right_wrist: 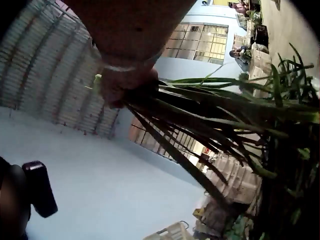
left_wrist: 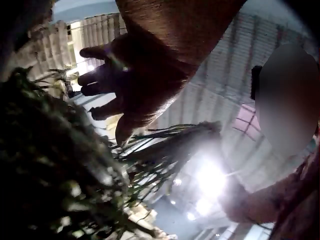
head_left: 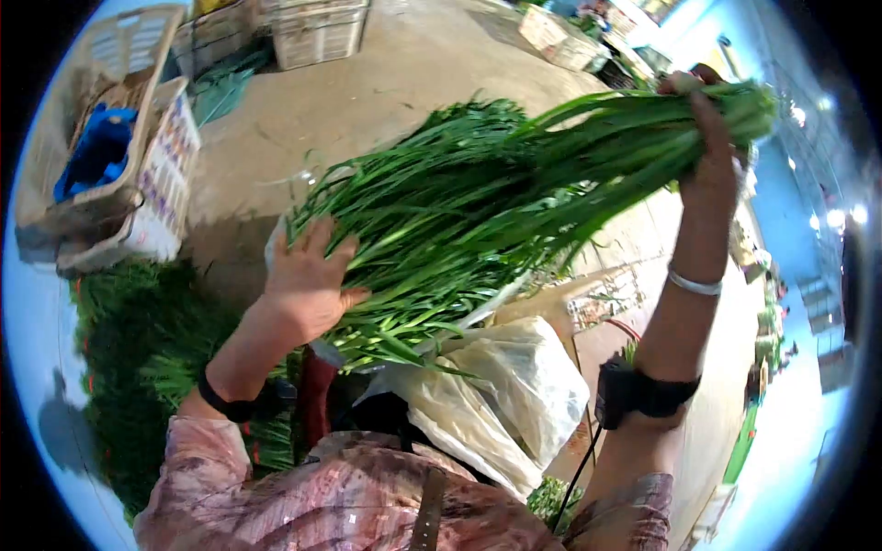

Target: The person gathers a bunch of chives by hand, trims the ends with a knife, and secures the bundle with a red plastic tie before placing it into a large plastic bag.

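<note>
My right hand grips a bunch of garlic chives near its pale stem ends, raised at the upper right. The long flat leaves trail down leftward over a larger heap of the same chives. In the right wrist view, the fist of my right hand is closed around the stems, with loose leaves hanging below. My left hand rests with spread fingers at the heap's left end. Its fingers also appear spread in the left wrist view, beside the dark mass of leaves.
A pale plastic sheet lies between the heap and my body. More dark greens cover the floor at lower left. Plastic crates stand at left, one holding a blue item. Another crate stands farther back.
</note>
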Motion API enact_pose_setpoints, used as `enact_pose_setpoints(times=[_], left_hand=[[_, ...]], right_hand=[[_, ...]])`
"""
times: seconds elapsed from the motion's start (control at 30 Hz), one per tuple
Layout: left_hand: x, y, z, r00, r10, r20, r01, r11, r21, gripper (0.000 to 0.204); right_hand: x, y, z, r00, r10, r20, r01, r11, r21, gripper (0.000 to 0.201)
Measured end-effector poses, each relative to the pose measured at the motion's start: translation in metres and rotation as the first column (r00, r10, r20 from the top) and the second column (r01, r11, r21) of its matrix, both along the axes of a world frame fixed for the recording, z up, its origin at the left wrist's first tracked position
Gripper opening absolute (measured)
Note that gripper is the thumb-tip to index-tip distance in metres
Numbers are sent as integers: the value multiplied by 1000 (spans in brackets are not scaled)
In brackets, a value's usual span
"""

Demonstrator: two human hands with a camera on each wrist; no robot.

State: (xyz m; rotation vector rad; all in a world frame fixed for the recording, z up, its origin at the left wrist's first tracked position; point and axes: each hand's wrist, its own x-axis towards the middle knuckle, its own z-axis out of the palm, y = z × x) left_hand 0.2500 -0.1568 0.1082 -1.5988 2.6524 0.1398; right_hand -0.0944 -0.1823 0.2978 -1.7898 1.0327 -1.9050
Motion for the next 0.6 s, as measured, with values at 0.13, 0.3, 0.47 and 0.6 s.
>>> enact_pose_setpoints(times=[0.13,0.3,0.47,0.6], left_hand=[[-43,-10,26,869,-410,-277,317,891,-326,80],[-83,-49,-52,734,-679,-1,666,720,-198,83],[-85,-75,-57,789,-614,41,615,788,-34,84],[-101,-70,-20,801,-592,86,578,803,143,81]], right_hand=[[-13,1,-19,992,53,114,-40,992,-121,34],[-63,60,-4,951,-273,144,288,953,-98,36],[-129,170,50,824,-371,429,449,888,-95,33],[-138,313,104,776,-564,282,602,796,-67,28]])
